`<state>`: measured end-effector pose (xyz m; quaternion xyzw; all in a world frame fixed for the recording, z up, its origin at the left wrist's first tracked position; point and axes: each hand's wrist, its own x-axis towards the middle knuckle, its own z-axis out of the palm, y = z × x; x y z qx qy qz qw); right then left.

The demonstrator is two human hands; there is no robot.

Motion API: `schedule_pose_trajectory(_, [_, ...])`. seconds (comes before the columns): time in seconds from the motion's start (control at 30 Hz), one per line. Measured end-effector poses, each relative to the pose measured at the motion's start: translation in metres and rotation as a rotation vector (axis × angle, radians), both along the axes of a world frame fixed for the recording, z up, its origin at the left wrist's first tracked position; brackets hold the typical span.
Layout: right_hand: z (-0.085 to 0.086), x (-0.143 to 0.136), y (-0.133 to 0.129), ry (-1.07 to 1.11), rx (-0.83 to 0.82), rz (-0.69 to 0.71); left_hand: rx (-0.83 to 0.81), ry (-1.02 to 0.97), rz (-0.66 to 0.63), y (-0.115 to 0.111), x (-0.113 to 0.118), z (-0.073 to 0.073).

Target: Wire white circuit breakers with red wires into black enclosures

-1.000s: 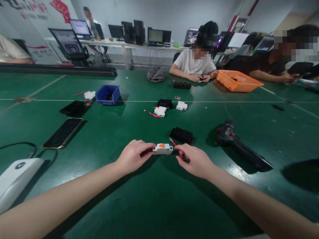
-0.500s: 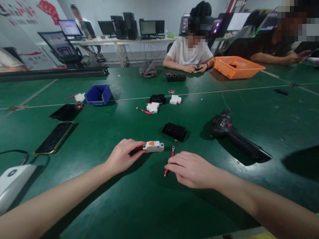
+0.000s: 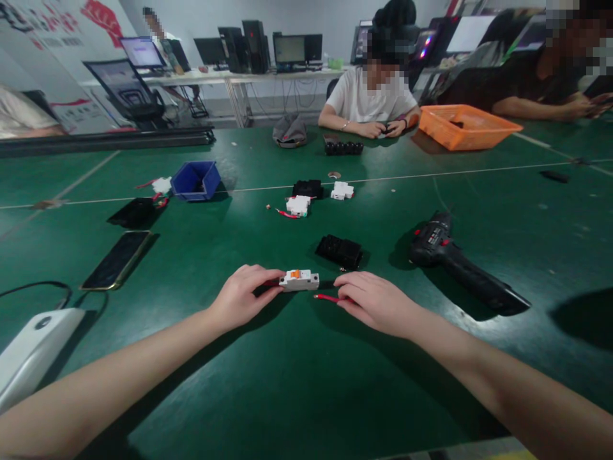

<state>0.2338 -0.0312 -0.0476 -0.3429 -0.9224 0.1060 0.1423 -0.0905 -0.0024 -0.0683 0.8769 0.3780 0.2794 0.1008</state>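
Pinched in the fingers of my left hand is a white circuit breaker with an orange switch lever, held by its left end. My right hand is closed on a short red wire, whose bare tip points left, just below the breaker's right end and apart from it. The wire's other end is hidden by my fingers. A black plastic case lies on the green table just beyond my hands.
A cordless drill lies to the right. On the left are a phone, a white device and a blue bin. More white breakers lie farther back. Across the table sits a person beside an orange basket.
My right hand has turned the red wire from nearly upright to lying sideways, its tip now toward the breaker. The left hand still holds the breaker. The view has shifted slightly.
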Motion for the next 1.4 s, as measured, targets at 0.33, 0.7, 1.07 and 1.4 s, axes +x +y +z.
schedule_pose_trajectory(0.33, [0.0004,0.0031,0.0022,0.125,-0.127,-0.345,0.005,-0.008,0.004,-0.0009,-0.0005,0.0006])
schedule_pose_trajectory(0.7, [-0.0006,-0.0007,-0.0017,0.109,-0.099,-0.293,-0.026,0.003,-0.002,0.0000,-0.0022,-0.0020])
schedule_pose_trajectory(1.07, [0.0002,0.0043,-0.0008,0.060,0.009,-0.273,-0.017,0.005,0.012,-0.0013,0.0000,0.0001])
schedule_pose_trajectory(1.4, [-0.0039,-0.0004,-0.0047,0.059,-0.060,-0.238,-0.006,0.004,-0.019,-0.0019,0.0012,0.0020])
